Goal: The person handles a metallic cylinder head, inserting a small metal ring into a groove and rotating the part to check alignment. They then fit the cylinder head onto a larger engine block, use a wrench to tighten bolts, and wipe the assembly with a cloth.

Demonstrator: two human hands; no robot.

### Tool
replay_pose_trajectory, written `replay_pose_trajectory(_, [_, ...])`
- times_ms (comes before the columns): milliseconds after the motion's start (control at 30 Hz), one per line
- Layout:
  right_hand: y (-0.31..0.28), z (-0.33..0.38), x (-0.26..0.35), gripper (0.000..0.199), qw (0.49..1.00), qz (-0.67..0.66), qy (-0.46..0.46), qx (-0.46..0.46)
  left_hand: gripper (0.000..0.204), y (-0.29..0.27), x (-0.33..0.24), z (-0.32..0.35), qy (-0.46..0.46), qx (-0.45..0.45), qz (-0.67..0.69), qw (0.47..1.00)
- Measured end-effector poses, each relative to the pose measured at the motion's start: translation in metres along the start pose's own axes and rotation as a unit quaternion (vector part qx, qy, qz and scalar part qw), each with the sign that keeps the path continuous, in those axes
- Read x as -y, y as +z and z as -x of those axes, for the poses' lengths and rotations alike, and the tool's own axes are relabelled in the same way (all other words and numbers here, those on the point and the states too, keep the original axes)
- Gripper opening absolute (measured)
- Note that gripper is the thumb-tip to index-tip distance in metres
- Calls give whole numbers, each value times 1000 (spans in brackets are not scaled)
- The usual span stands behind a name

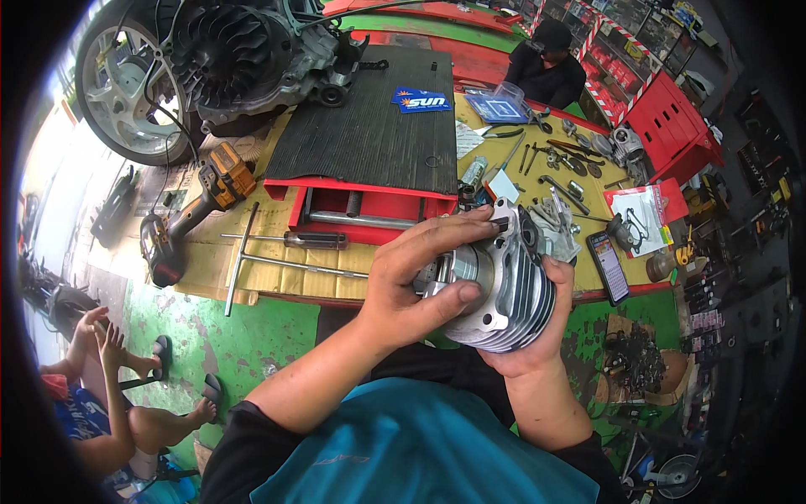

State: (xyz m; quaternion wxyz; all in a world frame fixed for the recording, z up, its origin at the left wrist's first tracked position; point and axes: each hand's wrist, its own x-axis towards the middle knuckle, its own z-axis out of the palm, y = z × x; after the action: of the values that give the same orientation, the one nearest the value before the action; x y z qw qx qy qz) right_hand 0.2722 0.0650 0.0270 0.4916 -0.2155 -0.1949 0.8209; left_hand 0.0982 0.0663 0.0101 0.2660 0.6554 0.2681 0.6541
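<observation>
Close in front of my body, a finned metal engine cylinder (505, 307) is held up in both hands. My right hand (541, 332) is wrapped round its finned side from below and the right. A round silver part that looks like a piston (473, 267) sits at the cylinder's open end. My left hand (424, 269) is closed on this piston, with the thumb in front and the fingers over the top, near the cylinder's flange. My left palm and fingers hide part of it, so how far it goes into the bore cannot be seen.
The bench holds a T-handle wrench (239, 259), a screwdriver (315, 241), a cordless impact driver (201, 202), a phone (606, 267) and several loose tools. An engine (243, 63) with a wheel stands at the back left. One person (550, 71) sits behind the bench, another (109, 420) at left.
</observation>
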Motion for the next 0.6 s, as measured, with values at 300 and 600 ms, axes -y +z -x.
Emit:
replay_pose_trajectory(300, [0, 0, -3, 73, 1000, -14, 8, -16, 49, 4, 6, 2, 28, -38, 61, 997])
replay_pose_trajectory(600, [-5, -2, -7, 73, 1000, -10, 1, -26, 54, 8, 17, 7, 19, -52, 99, 994])
